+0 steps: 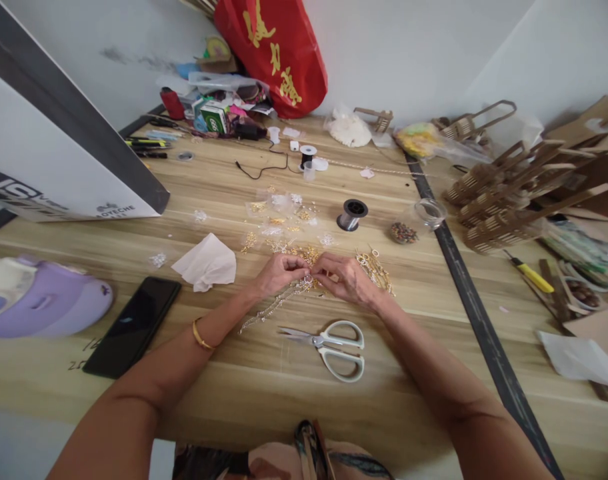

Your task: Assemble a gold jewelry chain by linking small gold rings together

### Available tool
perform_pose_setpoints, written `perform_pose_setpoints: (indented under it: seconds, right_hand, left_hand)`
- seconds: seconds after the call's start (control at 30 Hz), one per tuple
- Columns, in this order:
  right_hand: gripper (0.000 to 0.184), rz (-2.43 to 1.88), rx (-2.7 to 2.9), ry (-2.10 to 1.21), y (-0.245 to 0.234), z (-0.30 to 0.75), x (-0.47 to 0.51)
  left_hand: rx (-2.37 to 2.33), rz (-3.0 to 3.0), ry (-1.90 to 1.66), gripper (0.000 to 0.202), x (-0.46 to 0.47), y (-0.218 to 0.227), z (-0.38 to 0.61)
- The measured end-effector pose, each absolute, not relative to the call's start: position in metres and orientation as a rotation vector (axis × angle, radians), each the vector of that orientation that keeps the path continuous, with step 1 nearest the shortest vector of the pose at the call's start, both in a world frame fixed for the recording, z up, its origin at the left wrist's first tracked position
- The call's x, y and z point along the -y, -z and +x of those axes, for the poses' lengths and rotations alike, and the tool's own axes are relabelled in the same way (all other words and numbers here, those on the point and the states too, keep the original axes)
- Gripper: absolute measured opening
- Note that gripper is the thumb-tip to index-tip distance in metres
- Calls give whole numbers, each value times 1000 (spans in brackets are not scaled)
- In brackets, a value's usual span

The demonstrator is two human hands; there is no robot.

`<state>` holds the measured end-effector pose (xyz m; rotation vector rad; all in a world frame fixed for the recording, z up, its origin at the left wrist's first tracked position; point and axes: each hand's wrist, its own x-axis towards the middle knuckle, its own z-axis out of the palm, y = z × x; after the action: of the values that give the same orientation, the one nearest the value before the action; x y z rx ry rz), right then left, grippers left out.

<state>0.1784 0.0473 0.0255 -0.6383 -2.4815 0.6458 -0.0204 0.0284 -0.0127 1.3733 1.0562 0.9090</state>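
My left hand (283, 273) is closed in a pinch at the upper end of a thin silver chain (274, 305), whose rest trails down to the left on the wooden table. Close against it, my right hand (345, 276) also pinches, its fingertips meeting the left ones; whatever small piece lies between them is too tiny to tell. A heap of gold-coloured jewellery findings (308, 254) lies just behind the fingers. Beside my right hand rest several gold and silver chain pieces (377, 270). White-handled scissors (341, 341) lie in front of the hands, blades pointing left.
Small bags of findings (277, 220), a wire spool (353, 215) and beads (403, 233) lie behind the hands. To the left are a tissue (207, 262), a phone (133, 327) and a large box (59, 147). Small woven baskets (504, 200) and a yellow cutter (533, 275) occupy the right.
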Motion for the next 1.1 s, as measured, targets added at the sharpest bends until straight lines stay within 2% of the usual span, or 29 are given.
perform_pose_setpoints:
  seconds: [0.2, 0.4, 0.53, 0.87, 1.1]
  right_hand:
    - [8, -729, 2359, -910, -25, 179, -50]
    - [32, -869, 2102, -1482, -17, 183, -57]
    - [33, -768, 1843, -1795, -12, 180, -59]
    - [26, -707, 1679, -2007, -11, 179, -61]
    - [21, -726, 1684, -2012, -8, 181, -63]
  left_hand:
    - [-1101, 1448, -930, 21, -25, 4, -18]
    - [-1166, 1532, -930, 21, -22, -1, -16]
    - [-1234, 1628, -938, 16, -20, -4, -15]
    - [-1295, 1794, -931, 12, -15, -13, -9]
    - [-1300, 1848, -904, 12, -14, -13, -9]
